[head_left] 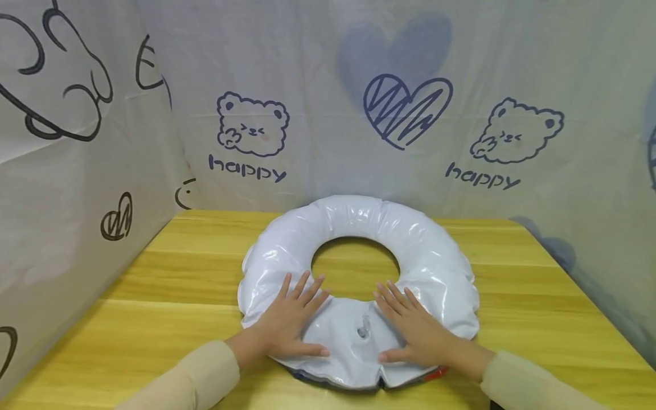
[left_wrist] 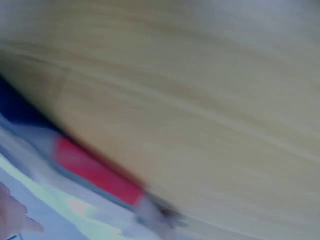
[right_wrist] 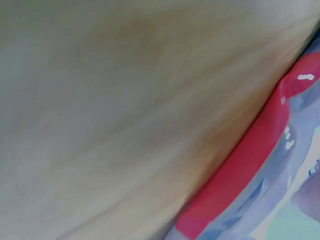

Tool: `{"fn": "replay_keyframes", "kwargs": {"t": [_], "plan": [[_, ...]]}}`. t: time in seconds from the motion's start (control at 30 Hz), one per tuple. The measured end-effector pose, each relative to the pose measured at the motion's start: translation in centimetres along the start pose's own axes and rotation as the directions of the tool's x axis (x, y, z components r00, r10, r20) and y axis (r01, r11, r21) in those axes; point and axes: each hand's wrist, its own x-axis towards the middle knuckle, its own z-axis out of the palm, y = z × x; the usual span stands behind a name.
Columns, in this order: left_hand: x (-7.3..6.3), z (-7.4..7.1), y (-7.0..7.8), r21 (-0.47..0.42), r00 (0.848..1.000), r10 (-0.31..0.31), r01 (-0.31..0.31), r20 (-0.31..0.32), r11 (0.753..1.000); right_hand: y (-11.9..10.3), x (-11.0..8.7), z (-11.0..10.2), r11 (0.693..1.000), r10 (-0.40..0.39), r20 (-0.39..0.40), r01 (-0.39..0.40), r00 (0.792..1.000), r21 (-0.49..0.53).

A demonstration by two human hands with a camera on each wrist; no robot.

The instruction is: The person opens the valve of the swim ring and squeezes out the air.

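Observation:
A white inflatable swim ring [head_left: 353,215] lies on the wooden table, puffed out at the back and wrinkled along its near side. My left hand [head_left: 287,322] rests on its near left part, fingers spread and straight. On the near right part lies my right hand [head_left: 415,330], also with straight fingers. Between the two hands, a small clear valve [head_left: 364,328] sticks up from the ring. Both wrist views show the ring's underside edge with red patches [left_wrist: 97,170] [right_wrist: 240,175]; only bits of the hands appear there, and the left wrist view is blurred.
The yellow wood-grain table [head_left: 154,319] extends to both sides of the ring. A pale cloth [head_left: 318,125] printed with bears and hearts hangs behind it, and similar cloth walls [head_left: 66,188] stand on the left and right. The ring's far edge reaches close to the back cloth.

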Motion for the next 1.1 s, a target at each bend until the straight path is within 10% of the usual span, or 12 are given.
{"fn": "replay_keyframes", "kwargs": {"t": [0.17,0.37,1.1], "plan": [[1.3,-1.0,2.0,-0.180,0.996,-0.029,0.044,0.085,0.983,-0.8,0.0,0.1,0.971,0.055,0.064,-0.069,0.996,0.230],[2.4,-0.2,3.6,-0.243,0.980,-0.064,0.109,0.186,0.964,-1.3,-0.1,0.7,0.965,0.076,0.113,-0.102,0.991,0.241],[2.3,0.8,4.9,-0.068,0.876,-0.142,0.194,0.460,0.979,-2.1,1.3,0.4,0.961,0.058,0.337,-0.145,0.940,0.238]]}}
